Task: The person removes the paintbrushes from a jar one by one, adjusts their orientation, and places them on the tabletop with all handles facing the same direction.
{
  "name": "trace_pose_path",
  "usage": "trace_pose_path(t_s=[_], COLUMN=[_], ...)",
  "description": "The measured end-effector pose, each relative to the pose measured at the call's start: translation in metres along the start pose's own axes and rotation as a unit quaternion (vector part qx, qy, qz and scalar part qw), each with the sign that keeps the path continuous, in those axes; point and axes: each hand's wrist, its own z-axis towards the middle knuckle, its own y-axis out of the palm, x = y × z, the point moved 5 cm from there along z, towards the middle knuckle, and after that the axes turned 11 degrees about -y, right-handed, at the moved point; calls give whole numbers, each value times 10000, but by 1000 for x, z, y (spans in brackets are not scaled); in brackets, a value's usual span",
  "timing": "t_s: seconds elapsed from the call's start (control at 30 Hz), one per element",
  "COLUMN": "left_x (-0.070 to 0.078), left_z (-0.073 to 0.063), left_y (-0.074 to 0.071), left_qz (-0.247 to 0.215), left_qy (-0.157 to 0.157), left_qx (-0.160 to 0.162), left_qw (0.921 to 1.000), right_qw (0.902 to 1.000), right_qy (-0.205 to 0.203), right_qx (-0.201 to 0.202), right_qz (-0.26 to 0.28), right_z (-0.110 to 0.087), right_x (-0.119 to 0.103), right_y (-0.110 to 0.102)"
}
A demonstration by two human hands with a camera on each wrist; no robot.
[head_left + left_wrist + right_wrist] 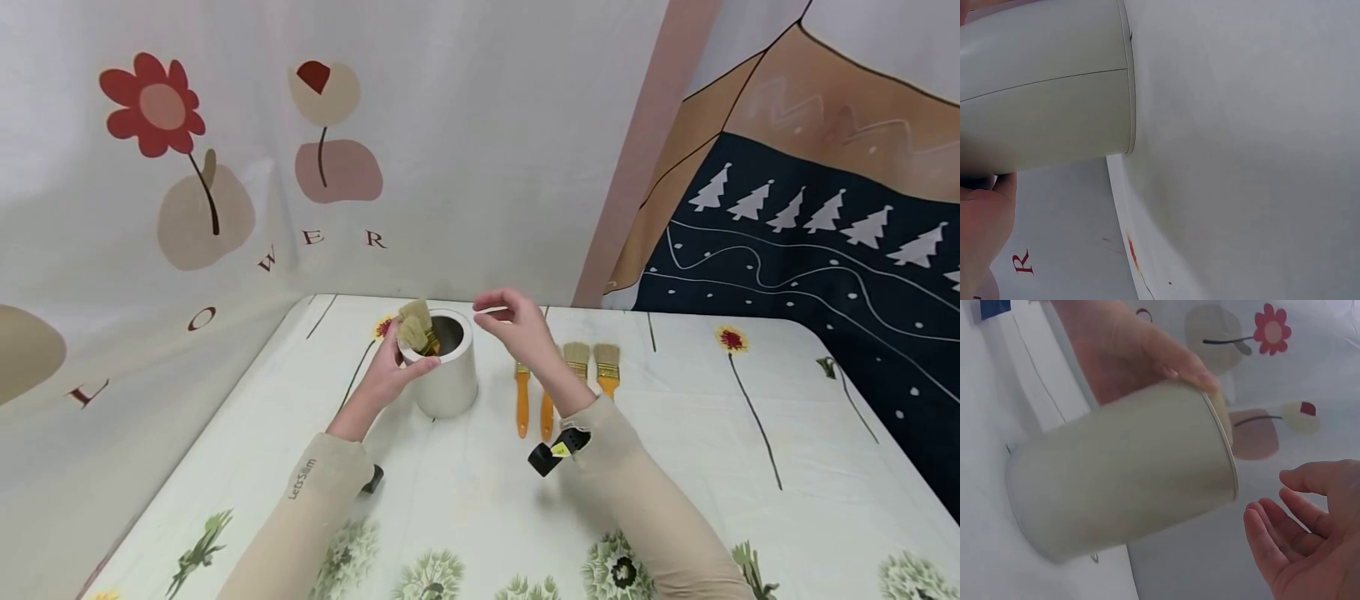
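In the head view a white cylindrical canister (450, 390) stands near the back of the table, slightly tilted. My left hand (384, 372) grips it at the rim from the left, thumb in front. Paintbrushes (415, 327) with pale bristles poke out of its mouth; their handles are hidden inside. Just right of the rim hovers my right hand (517, 329), fingers loosely bent, holding nothing. The right wrist view has the canister (1129, 478) between the left hand (1129, 353) and the right hand (1310, 534), which is apart from it.
Three paintbrushes with orange handles lie to the right: a narrow one (522, 404) and two wider ones (577, 357), (607, 360), partly behind the right forearm. A flower-patterned cloth (465, 500) covers the table. Printed fabric (480, 150) hangs behind the back edge.
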Motion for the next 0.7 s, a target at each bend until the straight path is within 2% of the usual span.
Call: trace_pose_path(t_s=[0.3, 0.4, 0.53, 0.7], left_x=[0, 0, 1, 2], left_z=[0, 0, -1, -1], left_y=[0, 1, 0, -1], left_qz=[-116, -91, -23, -93], left_qy=[96, 172, 247, 385], left_qx=[-69, -115, -144, -153], left_qw=[9999, 9997, 9996, 9991], right_qw=[9973, 9942, 9861, 9765], right_qy=[-554, -643, -625, -457], right_qx=[-484, -865, -1444, -1759], right_qz=[77, -9, -540, -1158], right_z=[6, 10, 16, 20], right_x=[-15, -18, -19, -17], right_y=[32, 43, 54, 58])
